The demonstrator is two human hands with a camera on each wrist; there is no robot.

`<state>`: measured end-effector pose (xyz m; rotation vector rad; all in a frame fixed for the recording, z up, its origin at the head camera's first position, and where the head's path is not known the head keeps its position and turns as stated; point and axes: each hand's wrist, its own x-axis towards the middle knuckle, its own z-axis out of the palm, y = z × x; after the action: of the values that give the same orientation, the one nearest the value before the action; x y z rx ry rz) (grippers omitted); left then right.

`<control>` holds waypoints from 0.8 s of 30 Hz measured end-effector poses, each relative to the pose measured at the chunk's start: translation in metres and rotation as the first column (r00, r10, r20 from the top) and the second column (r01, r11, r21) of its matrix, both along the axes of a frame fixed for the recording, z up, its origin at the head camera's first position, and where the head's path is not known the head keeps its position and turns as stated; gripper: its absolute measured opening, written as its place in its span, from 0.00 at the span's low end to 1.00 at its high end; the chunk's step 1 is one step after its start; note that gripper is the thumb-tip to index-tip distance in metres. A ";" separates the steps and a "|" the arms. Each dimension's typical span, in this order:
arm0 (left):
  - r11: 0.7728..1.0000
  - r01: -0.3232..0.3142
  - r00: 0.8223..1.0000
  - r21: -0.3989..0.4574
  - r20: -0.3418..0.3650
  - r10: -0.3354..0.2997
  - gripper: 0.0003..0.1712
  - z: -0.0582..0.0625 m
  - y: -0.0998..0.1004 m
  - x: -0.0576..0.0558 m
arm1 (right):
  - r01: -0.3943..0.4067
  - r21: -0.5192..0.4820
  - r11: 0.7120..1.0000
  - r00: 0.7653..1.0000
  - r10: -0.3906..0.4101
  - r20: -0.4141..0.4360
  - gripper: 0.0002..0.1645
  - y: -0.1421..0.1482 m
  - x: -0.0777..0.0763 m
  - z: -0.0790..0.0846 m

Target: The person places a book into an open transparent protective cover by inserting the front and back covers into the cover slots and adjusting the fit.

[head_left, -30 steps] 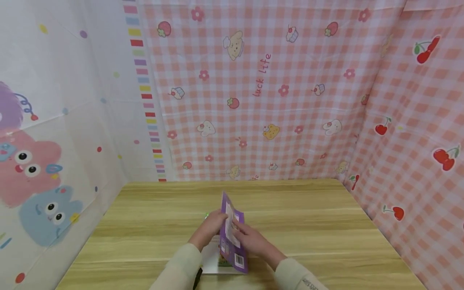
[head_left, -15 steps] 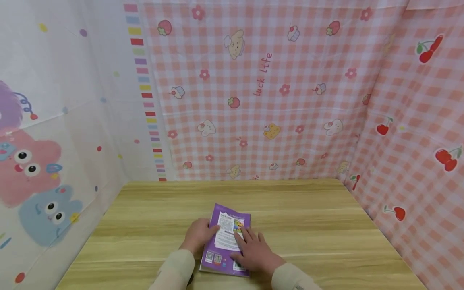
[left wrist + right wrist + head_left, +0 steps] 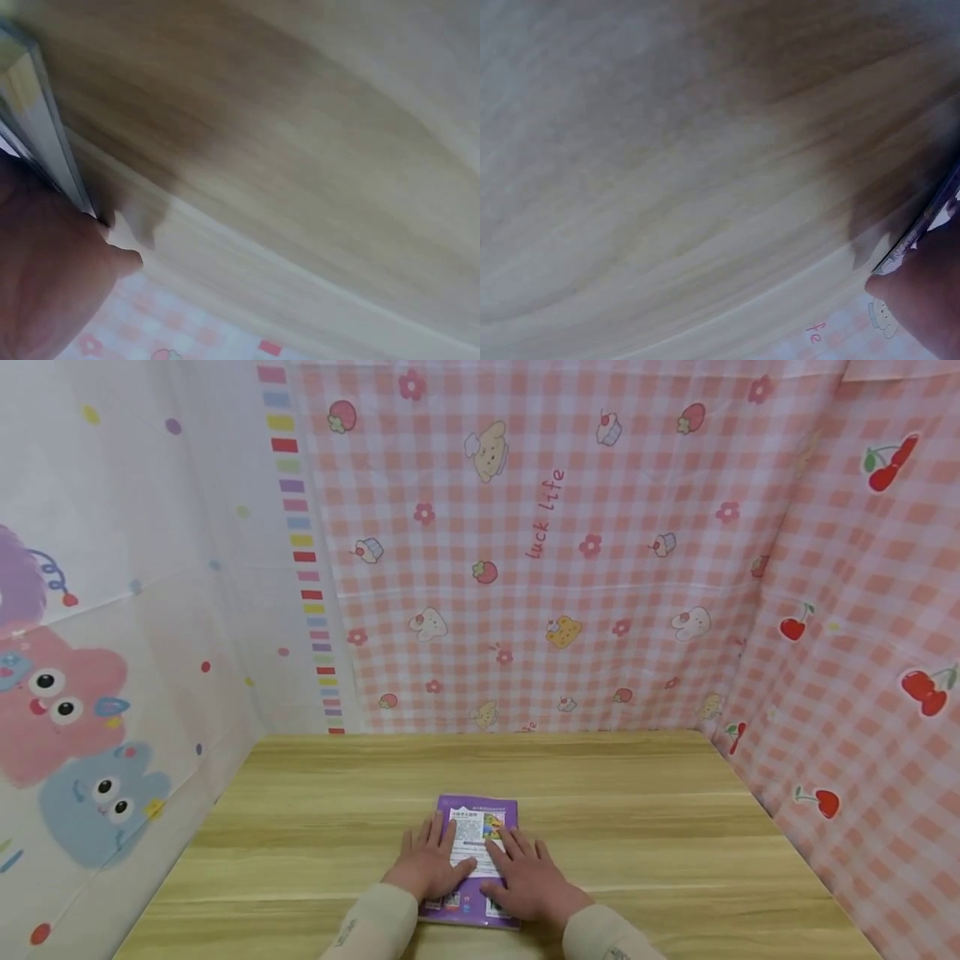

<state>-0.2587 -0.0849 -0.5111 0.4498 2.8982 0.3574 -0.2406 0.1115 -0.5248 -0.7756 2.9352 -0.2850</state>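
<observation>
A purple book [image 3: 480,885] with a white text panel and a small colourful picture lies closed on the wooden table. My left hand [image 3: 431,864] rests flat on its left side, fingers straight and spread. On the right side of the cover lies my right hand [image 3: 527,872], also with extended fingers. The left wrist view shows the edge of the book [image 3: 45,127] beside the left hand [image 3: 52,270]. In the right wrist view, the book's dark edge [image 3: 922,221] runs next to the right hand [image 3: 922,289].
The wooden table [image 3: 637,835] stretches around the book on all sides. Behind it hangs a pink checked cloth [image 3: 600,668], with another cherry-printed cloth [image 3: 847,710] along the right. A white cartoon-printed cloth [image 3: 217,693] borders the left.
The purple cover, raised between my hands a second ago, has come down flat. My left hand has moved from the book's left edge onto the cover, its fingers now spread.
</observation>
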 end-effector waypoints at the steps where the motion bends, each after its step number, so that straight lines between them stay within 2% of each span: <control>1: 1.000 -0.007 1.000 -0.012 -0.005 0.007 0.47 -0.003 0.001 0.000 | 0.009 -0.013 1.000 1.000 -0.009 -0.005 0.42 0.000 -0.001 0.000; 6: 0.999 -0.037 0.999 -0.024 -0.038 0.036 0.48 -0.009 0.002 0.000 | 0.060 -0.039 0.997 0.998 -0.061 -0.021 0.43 0.000 -0.001 -0.003; 11: 0.999 -0.048 0.996 -0.020 -0.071 0.046 0.46 -0.004 0.003 0.003 | 0.071 -0.011 0.997 0.997 -0.072 -0.027 0.43 0.001 -0.003 -0.011; 14: 0.997 -0.031 0.995 -0.074 -0.094 0.024 0.44 0.003 0.005 0.002 | 0.073 0.015 0.997 0.997 -0.072 -0.033 0.43 0.003 -0.008 -0.019; 18: 0.993 0.025 0.989 -0.118 -0.144 -0.042 0.38 0.011 0.009 -0.003 | 0.066 0.032 0.997 0.997 -0.065 -0.032 0.44 0.004 -0.010 -0.021; 21: 0.993 0.050 0.989 -0.107 -0.135 -0.064 0.38 0.012 0.010 -0.005 | 0.055 0.030 0.998 0.998 -0.053 -0.035 0.44 0.005 -0.009 -0.019; 24: 0.996 0.027 0.996 -0.088 -0.081 -0.034 0.41 0.010 0.009 -0.006 | 0.037 0.025 0.999 0.999 -0.036 -0.027 0.45 0.007 -0.008 -0.018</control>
<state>-0.2643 -0.0761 -0.5009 0.5060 2.9684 0.2127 -0.2490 0.1189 -0.5427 -0.7287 2.9745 -0.2411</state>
